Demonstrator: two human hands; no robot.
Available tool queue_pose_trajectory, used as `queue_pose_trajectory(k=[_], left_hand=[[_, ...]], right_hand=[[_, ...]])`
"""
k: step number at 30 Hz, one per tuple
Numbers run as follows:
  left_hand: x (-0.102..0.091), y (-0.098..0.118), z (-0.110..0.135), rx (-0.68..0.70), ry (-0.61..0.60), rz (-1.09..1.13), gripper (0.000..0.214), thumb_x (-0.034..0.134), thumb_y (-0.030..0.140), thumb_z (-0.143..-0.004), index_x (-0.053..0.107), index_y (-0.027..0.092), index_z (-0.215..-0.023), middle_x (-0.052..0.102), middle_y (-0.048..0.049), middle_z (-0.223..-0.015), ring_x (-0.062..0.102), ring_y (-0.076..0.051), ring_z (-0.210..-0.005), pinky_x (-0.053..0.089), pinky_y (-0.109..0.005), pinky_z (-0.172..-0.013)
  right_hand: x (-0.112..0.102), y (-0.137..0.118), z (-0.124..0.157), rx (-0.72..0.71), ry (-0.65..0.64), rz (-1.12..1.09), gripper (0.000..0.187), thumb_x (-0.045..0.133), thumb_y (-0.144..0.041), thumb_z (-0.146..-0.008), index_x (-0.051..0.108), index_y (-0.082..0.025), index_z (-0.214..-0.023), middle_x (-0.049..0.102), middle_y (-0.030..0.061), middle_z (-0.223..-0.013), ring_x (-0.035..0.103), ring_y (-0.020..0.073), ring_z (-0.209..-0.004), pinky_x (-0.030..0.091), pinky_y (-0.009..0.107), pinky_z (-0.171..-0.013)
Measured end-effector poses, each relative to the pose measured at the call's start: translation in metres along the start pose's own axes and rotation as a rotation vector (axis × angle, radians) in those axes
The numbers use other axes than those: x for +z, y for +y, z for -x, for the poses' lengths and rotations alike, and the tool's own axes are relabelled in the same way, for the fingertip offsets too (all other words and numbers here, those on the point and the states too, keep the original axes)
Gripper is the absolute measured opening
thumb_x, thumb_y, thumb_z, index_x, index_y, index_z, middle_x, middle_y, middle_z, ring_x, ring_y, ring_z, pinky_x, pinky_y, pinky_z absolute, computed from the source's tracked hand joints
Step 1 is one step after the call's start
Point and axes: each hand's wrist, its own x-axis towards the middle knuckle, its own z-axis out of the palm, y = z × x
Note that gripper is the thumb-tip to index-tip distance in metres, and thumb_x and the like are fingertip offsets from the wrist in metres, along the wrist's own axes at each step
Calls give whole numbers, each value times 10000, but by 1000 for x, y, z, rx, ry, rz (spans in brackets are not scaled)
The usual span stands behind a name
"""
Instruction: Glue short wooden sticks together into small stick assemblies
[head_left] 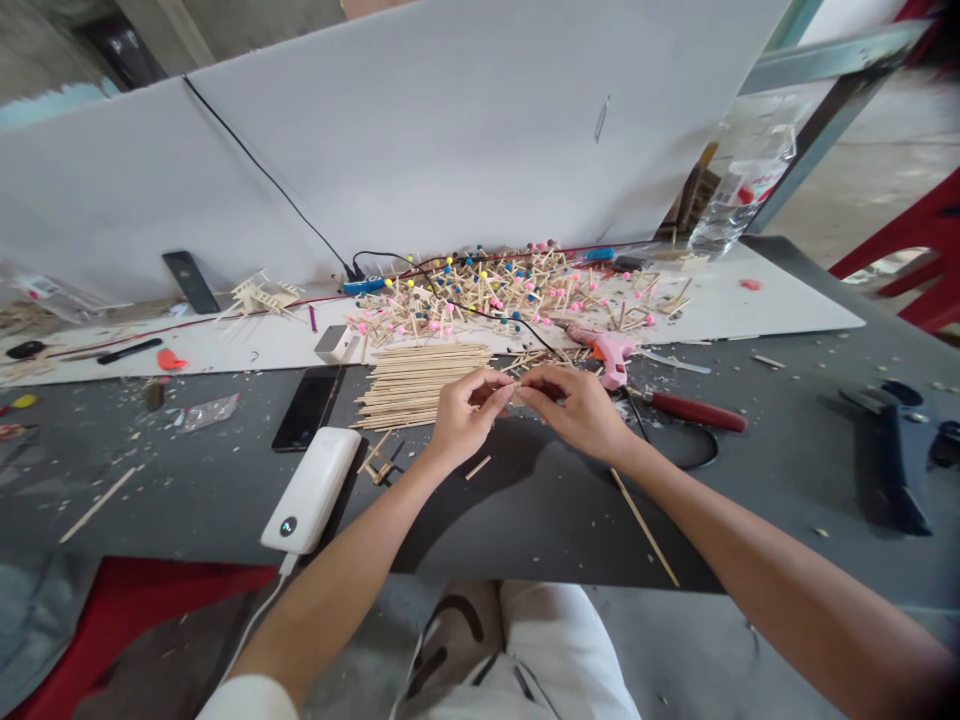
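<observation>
My left hand and my right hand meet over the dark grey table, fingers pinched together on a small thin wooden stick piece held between them. Just behind my left hand lies a neat bundle of thin wooden sticks. Further back sits a heap of small stick figures with pink, blue and yellow beads. A pink glue gun lies close behind my right hand.
A white power bank and a black phone lie at my left. A red-handled tool and a long loose stick are at my right. A black tool and a plastic bottle stand farther right. White board behind.
</observation>
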Motion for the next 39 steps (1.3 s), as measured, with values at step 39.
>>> queue_pose_trajectory(k=[39], left_hand=[[4,-1,-1,-59,41,229,387,831,410,-757,739,160,-1039,740,-58,-871,695,-167,-766,585,-275,-683]], right_hand=[[8,10,-4,214,10,-512,387,766,-555,-775,708,-175,-820,673,21,-661,588,144,-529,458,271,-504]])
